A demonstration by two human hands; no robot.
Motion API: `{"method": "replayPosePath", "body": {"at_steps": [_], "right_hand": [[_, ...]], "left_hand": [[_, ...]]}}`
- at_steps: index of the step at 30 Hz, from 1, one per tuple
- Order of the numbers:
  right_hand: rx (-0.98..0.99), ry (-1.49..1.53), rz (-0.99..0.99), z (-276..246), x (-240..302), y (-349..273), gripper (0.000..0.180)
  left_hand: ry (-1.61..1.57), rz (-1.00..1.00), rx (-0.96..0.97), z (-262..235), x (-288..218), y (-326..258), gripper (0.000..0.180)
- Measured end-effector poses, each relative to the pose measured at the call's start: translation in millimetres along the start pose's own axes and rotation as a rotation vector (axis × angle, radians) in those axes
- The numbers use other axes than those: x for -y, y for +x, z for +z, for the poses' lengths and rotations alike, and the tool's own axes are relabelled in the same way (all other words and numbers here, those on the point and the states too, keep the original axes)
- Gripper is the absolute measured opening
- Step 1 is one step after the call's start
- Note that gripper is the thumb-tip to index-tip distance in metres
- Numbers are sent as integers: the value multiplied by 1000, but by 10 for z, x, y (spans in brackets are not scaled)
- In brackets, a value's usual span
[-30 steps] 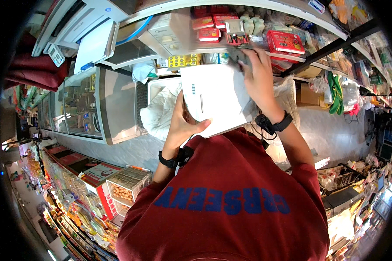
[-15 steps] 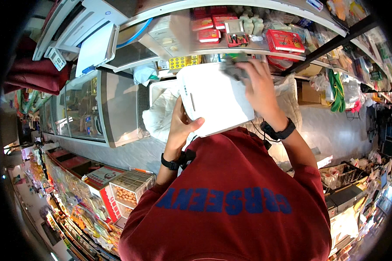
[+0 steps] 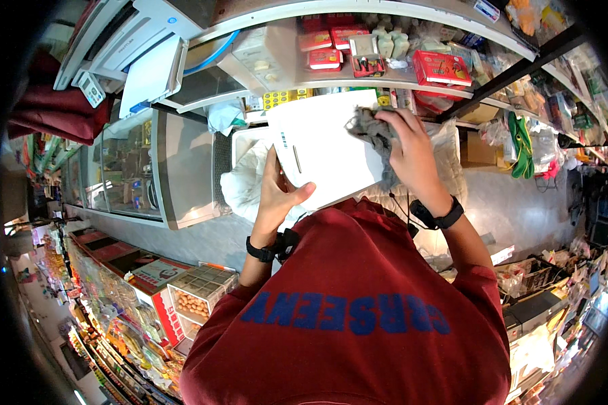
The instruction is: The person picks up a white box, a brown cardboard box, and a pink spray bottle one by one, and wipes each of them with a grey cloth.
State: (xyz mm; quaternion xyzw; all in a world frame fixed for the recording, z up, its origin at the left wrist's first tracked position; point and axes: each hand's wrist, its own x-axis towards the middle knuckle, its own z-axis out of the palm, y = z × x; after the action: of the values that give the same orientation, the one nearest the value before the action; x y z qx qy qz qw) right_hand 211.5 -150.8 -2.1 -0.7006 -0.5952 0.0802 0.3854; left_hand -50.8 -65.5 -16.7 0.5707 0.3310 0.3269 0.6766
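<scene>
In front of my chest is a white box-shaped object (image 3: 331, 152) with rounded corners, a narrow dark slot and a small printed mark near its left edge; its exact kind does not show. My left hand (image 3: 280, 192) grips its lower left side, thumb across the front and the other fingers partly behind. A crumpled dark grey cloth (image 3: 373, 131) is bunched in my right hand (image 3: 410, 145), against the object's right edge. Part of the cloth hangs down beside that edge. Both wrists wear black bands.
Ahead, a shelf (image 3: 412, 84) carries red boxes (image 3: 442, 67) and small bottles. A printer (image 3: 142, 47) stands at the far left, above a glass-fronted cabinet (image 3: 118, 172). Pale quilted fabric (image 3: 246, 182) lies beyond the object. A crate of eggs (image 3: 192, 304) sits at lower left.
My right hand and the cloth have come slightly right and nearer to me, down along the object's right edge. The white object has shifted a little left and tilted.
</scene>
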Motion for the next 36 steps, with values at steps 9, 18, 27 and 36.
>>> {"method": "replayPosePath", "body": {"at_steps": [9,18,27,36], "right_hand": [[186,132,-310,101,395,-333,61],[-132,107,-119,317,157,493,53],[301,291,-454,200,594,159,43],[-118,812,267,-383,329,471,33]], "left_hand": [[1,84,7,-4,12,28,104],[-19,-6,22,115,36,-48,102],[-56,-205,48,25,222,-198,79],[-5,-97,119,152,363,-157,90]]}}
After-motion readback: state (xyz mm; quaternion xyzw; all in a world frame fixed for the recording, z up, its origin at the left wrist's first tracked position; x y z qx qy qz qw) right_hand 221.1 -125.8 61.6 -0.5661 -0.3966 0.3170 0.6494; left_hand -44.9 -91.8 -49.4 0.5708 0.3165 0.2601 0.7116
